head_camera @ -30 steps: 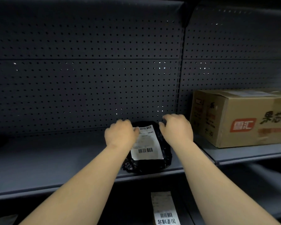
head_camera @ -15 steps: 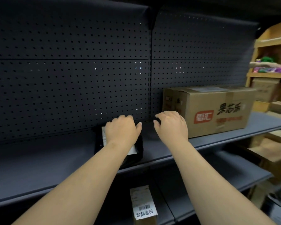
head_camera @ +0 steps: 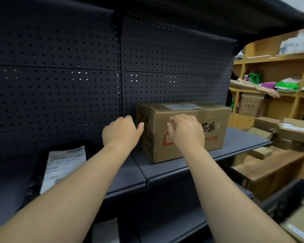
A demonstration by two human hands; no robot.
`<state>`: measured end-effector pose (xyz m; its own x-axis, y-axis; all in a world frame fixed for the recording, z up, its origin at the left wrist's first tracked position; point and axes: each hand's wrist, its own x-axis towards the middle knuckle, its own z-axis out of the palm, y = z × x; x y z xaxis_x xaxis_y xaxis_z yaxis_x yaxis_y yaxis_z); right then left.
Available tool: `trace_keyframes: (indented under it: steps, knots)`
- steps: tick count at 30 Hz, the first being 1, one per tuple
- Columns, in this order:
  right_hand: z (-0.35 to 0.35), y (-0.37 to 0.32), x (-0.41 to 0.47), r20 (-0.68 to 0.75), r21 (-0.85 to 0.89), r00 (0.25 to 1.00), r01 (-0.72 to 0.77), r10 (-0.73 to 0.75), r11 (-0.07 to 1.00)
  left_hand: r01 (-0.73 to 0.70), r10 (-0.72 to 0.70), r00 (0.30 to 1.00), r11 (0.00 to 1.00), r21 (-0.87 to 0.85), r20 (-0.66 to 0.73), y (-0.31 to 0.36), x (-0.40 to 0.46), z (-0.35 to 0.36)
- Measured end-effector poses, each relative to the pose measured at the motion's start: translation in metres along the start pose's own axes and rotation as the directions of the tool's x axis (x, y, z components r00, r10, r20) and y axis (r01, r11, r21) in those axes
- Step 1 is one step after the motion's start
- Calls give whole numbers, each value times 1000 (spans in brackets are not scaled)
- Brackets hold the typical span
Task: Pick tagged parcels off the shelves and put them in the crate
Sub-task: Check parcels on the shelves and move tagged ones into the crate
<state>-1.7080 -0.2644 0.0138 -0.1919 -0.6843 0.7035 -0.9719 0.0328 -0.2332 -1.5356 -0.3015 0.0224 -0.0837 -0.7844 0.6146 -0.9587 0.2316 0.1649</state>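
1. L hand (head_camera: 120, 133) is hanging in the air just beside the left end of the cardboard box (head_camera: 182, 130), fingers loosely curled, thumb tip near the box corner; it's gripping nothing. Can't tell if the thumb is touching.
2. R hand (head_camera: 186, 132) is sitting in front of the box's front face, fingers bent loosely, nothing in its grasp; contact w/ the box can't be judged.
3. Box is standing on the grey shelf (head_camera: 235, 146), back near the perforated panel (head_camera: 60, 85), w/ a pale label on top.
4. Black bag parcel (head_camera: 40, 165) w/ white shipping label (head_camera: 63, 165) is lying on the same shelf level, well to the left of both hands, partly behind the L forearm.
5. Far right: wooden shelving (head_camera: 274, 58) w/ goods, another person's arm (head_camera: 253, 88) lying across it, more cartons (head_camera: 288, 130) stacked below.
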Motion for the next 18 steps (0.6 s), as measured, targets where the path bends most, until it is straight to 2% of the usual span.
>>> trace_keyframes:
  steps: [8,13,18]
  knots:
    - [-8,80,49,-11,-10,999,-40,39,999,136,-135,991,986,-97,25,53,41,12]
    - [-11,130,81,-31,45,996,-79,81,996,216,-208,976,967,-133,66,73,62,19]
    - [-8,175,112,39,-1,981,-189,188,982,297,-270,953,926,-232,141,88,79,29]
